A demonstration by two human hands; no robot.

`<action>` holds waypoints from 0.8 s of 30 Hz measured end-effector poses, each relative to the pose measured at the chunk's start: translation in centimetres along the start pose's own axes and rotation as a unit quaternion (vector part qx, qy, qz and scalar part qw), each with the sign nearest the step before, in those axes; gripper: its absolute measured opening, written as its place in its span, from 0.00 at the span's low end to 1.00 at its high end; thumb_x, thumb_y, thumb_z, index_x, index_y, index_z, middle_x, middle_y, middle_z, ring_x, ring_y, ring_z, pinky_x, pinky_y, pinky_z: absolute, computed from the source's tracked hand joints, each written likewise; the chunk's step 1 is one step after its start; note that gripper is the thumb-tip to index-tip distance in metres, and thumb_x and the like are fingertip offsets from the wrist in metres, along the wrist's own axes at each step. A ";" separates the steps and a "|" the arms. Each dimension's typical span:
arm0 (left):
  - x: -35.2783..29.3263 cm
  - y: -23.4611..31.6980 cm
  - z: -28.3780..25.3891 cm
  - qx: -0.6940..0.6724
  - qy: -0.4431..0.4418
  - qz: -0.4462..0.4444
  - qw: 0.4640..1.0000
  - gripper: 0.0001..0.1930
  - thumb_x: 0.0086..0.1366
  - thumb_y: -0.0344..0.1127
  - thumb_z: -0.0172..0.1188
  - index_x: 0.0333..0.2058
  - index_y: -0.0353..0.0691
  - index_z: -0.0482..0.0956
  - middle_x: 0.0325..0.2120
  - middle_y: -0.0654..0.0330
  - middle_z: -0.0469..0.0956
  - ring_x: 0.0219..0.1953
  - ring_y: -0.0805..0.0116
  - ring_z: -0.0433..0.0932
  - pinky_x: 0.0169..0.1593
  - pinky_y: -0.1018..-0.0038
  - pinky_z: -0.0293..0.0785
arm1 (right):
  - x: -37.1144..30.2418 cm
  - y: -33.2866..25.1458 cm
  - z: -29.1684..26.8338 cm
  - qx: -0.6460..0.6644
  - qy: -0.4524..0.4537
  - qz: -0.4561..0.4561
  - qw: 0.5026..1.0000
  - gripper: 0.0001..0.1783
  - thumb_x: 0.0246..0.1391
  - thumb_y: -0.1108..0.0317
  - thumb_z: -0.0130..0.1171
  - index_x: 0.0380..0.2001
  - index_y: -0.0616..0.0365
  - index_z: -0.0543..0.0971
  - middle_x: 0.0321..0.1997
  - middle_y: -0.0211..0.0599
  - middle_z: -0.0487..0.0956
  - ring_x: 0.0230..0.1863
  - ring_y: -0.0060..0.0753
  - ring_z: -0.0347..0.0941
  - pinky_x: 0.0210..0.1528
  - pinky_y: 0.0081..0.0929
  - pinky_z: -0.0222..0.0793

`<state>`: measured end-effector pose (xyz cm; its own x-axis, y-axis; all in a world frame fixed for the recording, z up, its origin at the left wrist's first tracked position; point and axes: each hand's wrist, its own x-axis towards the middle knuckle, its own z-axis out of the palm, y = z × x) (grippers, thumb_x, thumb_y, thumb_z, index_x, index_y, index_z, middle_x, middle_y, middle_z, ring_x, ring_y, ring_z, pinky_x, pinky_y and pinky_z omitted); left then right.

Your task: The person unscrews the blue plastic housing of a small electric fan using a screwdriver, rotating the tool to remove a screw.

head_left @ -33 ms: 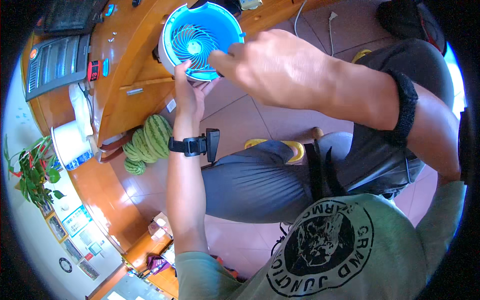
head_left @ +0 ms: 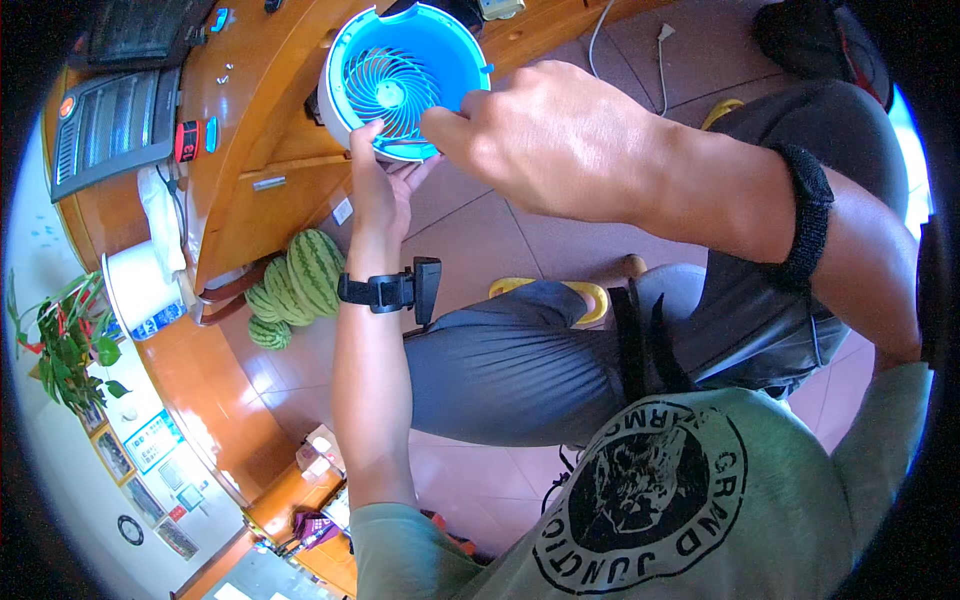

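A round fan housing [head_left: 455,50], white outside and bright blue inside with a spiral grille at its bottom, is tilted so its opening faces me. My left hand [head_left: 378,195] supports it from below, thumb over the near rim and fingers underneath. My right hand [head_left: 540,135] is closed in a fist at the housing's near right edge. From that fist a thin shaft [head_left: 402,142] runs leftward across the rim toward my left thumb. It looks like a screwdriver's, but the handle is hidden inside the hand.
Left is a wooden desk [head_left: 225,120] with a grey heater-like panel [head_left: 118,130], a red device [head_left: 187,141] and small metal bits [head_left: 224,77]. Watermelons [head_left: 312,272] lie on the floor beside a white bucket [head_left: 140,285]. A white cable [head_left: 663,70] trails across the tiles.
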<state>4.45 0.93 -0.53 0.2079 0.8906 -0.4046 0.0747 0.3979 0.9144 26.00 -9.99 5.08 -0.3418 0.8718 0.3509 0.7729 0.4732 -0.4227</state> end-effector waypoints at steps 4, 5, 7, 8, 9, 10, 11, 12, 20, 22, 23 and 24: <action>-0.9 0.5 1.0 0.028 -0.004 -0.020 0.999 0.34 0.61 0.57 0.55 0.57 0.35 0.69 0.50 0.50 0.78 0.50 0.57 0.80 0.54 0.61 0.79 | -0.2 1.4 2.6 0.083 -0.017 0.064 0.994 0.11 0.51 0.68 0.57 0.33 0.63 0.82 0.28 0.55 0.83 0.33 0.53 0.85 0.35 0.45 0.82; -0.8 0.4 1.0 0.031 0.003 -0.020 0.999 0.34 0.61 0.57 0.55 0.58 0.35 0.69 0.50 0.49 0.78 0.50 0.57 0.80 0.54 0.61 0.79 | 0.1 1.8 2.8 0.134 -0.020 0.075 0.988 0.10 0.51 0.68 0.56 0.29 0.63 0.83 0.29 0.56 0.83 0.33 0.53 0.85 0.36 0.45 0.82; -0.7 0.2 0.5 0.034 0.013 -0.020 0.999 0.35 0.61 0.57 0.55 0.58 0.35 0.69 0.50 0.49 0.78 0.50 0.58 0.80 0.54 0.61 0.79 | 0.8 1.2 2.5 0.189 -0.050 0.146 0.970 0.12 0.51 0.67 0.56 0.23 0.64 0.83 0.29 0.58 0.82 0.34 0.54 0.84 0.38 0.46 0.82; -0.6 0.2 0.2 0.034 -0.003 -0.016 0.999 0.36 0.61 0.58 0.55 0.59 0.36 0.68 0.51 0.49 0.78 0.51 0.58 0.80 0.54 0.61 0.78 | 0.8 0.5 1.4 0.206 -0.055 0.172 0.962 0.12 0.51 0.67 0.56 0.24 0.65 0.83 0.30 0.60 0.82 0.34 0.55 0.84 0.40 0.47 0.81; -0.4 0.0 -0.1 0.034 -0.018 -0.012 0.999 0.36 0.61 0.58 0.55 0.59 0.36 0.68 0.51 0.49 0.78 0.51 0.58 0.80 0.55 0.62 0.78 | 0.7 0.2 0.8 0.223 -0.059 0.197 0.953 0.12 0.50 0.67 0.56 0.26 0.66 0.83 0.30 0.61 0.82 0.34 0.56 0.84 0.41 0.47 0.81; -0.4 0.1 0.1 0.034 -0.019 -0.012 0.999 0.36 0.61 0.58 0.55 0.59 0.36 0.68 0.51 0.49 0.78 0.51 0.58 0.80 0.55 0.62 0.78 | 0.4 0.5 1.3 0.222 -0.059 0.197 0.953 0.12 0.50 0.67 0.56 0.26 0.66 0.83 0.30 0.61 0.82 0.34 0.56 0.84 0.41 0.47 0.81; -0.3 0.1 0.2 0.036 -0.009 -0.019 0.999 0.37 0.60 0.58 0.56 0.59 0.36 0.68 0.51 0.49 0.77 0.52 0.58 0.79 0.55 0.62 0.77 | 0.0 0.9 2.1 0.204 -0.017 0.188 0.961 0.13 0.51 0.65 0.57 0.26 0.65 0.83 0.30 0.61 0.82 0.34 0.57 0.83 0.41 0.48 0.81; -0.3 0.1 0.3 0.038 0.001 -0.025 0.999 0.37 0.60 0.59 0.56 0.60 0.36 0.68 0.52 0.50 0.77 0.52 0.59 0.79 0.56 0.62 0.77 | -0.4 1.2 2.7 0.186 0.024 0.179 0.966 0.14 0.51 0.63 0.57 0.26 0.65 0.84 0.30 0.61 0.82 0.33 0.58 0.83 0.41 0.48 0.81; -0.4 0.1 0.0 0.048 -0.006 -0.023 0.999 0.39 0.59 0.60 0.56 0.61 0.36 0.67 0.54 0.48 0.76 0.54 0.57 0.78 0.57 0.61 0.75 | 0.6 0.4 0.9 -0.022 -0.029 0.138 0.990 0.12 0.48 0.62 0.62 0.27 0.61 0.84 0.28 0.54 0.84 0.31 0.54 0.83 0.34 0.45 0.81; -0.4 0.1 0.1 0.047 -0.018 -0.025 0.998 0.39 0.59 0.60 0.56 0.61 0.36 0.66 0.55 0.47 0.75 0.54 0.56 0.78 0.57 0.61 0.75 | 0.6 -0.2 0.1 -0.013 -0.043 0.156 0.987 0.12 0.47 0.63 0.63 0.28 0.61 0.83 0.28 0.52 0.84 0.31 0.54 0.83 0.33 0.45 0.80; -0.5 0.0 0.4 0.037 -0.018 -0.013 0.999 0.40 0.59 0.60 0.56 0.62 0.35 0.66 0.56 0.47 0.74 0.54 0.56 0.78 0.57 0.60 0.75 | 0.4 -0.4 -0.1 0.000 -0.026 0.160 0.987 0.13 0.47 0.62 0.63 0.30 0.62 0.81 0.28 0.53 0.84 0.31 0.54 0.83 0.33 0.46 0.80; -0.5 -0.1 0.6 0.026 -0.018 0.000 1.000 0.40 0.59 0.60 0.56 0.62 0.35 0.65 0.56 0.47 0.74 0.54 0.56 0.78 0.58 0.60 0.76 | 0.2 -0.5 -0.3 0.012 -0.008 0.164 0.986 0.15 0.48 0.61 0.63 0.33 0.63 0.80 0.28 0.53 0.83 0.31 0.55 0.83 0.33 0.46 0.80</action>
<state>4.96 0.31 -0.40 0.2426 0.8816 -0.4049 0.1250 0.3855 0.9142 25.68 -10.08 5.61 -0.0846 0.9802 0.1789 0.8304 0.1686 -0.5311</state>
